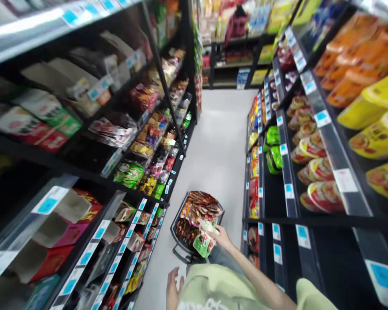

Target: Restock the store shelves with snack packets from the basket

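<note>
My right hand [222, 237] grips the top edge of a white and green snack packet [204, 244], held tilted over a dark shopping basket [172, 232]. Inside the basket are many packets with brown, orange and pink wrapping [202, 206], and the held packet covers part of them. Near the bottom edge, my left hand [173, 286] hangs beside my body with fingers apart and nothing in them. The print on the packet is too blurred to read.
Black shelves of bagged snacks [129, 174] and open boxes [73, 206] line the left side. On the right, shelves carry cup noodles [321, 196] and yellow tubs [375, 135]. A pale floor [221, 129] runs between them to a back shelf [223, 75].
</note>
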{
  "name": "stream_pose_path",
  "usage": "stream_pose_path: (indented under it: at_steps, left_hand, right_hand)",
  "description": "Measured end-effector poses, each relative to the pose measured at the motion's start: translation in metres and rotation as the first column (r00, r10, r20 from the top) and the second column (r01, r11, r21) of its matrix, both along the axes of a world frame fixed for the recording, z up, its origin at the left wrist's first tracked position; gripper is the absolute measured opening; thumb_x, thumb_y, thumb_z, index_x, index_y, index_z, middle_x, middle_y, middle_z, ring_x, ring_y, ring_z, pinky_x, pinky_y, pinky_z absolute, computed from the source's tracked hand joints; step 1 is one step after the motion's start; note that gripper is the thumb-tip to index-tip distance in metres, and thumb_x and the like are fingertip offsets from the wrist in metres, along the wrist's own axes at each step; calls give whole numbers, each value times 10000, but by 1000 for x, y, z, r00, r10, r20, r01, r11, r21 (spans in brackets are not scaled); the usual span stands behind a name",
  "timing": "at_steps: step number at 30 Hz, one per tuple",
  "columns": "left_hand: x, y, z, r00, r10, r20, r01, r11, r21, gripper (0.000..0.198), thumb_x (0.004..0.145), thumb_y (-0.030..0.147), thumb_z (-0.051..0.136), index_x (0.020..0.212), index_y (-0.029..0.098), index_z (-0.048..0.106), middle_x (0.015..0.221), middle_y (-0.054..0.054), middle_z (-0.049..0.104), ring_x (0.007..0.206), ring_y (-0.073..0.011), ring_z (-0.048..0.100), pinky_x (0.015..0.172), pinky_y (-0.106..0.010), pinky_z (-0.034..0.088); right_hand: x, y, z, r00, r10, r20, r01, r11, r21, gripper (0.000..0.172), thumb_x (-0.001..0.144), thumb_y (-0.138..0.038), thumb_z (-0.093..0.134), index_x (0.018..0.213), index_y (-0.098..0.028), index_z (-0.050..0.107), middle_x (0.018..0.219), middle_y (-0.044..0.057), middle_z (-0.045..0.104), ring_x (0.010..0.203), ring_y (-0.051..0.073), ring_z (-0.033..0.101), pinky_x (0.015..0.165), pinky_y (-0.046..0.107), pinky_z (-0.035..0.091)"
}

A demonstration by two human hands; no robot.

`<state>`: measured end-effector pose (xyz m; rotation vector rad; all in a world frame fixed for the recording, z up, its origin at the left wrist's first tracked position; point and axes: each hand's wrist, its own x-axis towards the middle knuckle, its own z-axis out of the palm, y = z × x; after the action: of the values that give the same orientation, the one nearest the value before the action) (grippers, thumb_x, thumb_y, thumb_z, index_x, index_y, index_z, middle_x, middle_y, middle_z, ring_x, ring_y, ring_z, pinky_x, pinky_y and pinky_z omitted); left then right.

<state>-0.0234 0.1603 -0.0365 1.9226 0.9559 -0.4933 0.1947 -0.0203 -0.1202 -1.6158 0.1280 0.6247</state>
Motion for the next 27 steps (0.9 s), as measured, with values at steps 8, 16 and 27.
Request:
stream_pose_path:
  at_steps: [8,16,27]
  left_hand:
    - [90,-26,37,903,69,423,-140,981,138,1065,591,299,728,1541,129,277,1553,-173,376,1462,-341,313,1208,-440,282]
    - [76,-29,59,719,198,666,-250,968,-17,1036,572,248,774,1519,244,354,1490,-114,496,1382,-336,449,1183,-404,332]
    - [58,-26,102,556,759,339,-223,529,-819,639,783,617,644,1197,130,672,1167,-148,720,1159,-374,630,1029,-497,474]
  right_hand:
    - [20,48,96,996,40,77,-44,998,47,467,381,-379,881,784,-183,749,858,76,761,862,327,687,800,410,552]
    - [-46,58,136,970,224,-96,-172,909,379,621,454,-545,913,953,-213,747,975,95,777,1020,366,695,915,462,545]
    - [-46,47,178,947,158,-279,-10,884,466,516,649,-500,842,1035,-182,713,1001,84,785,902,301,746,830,431,593]
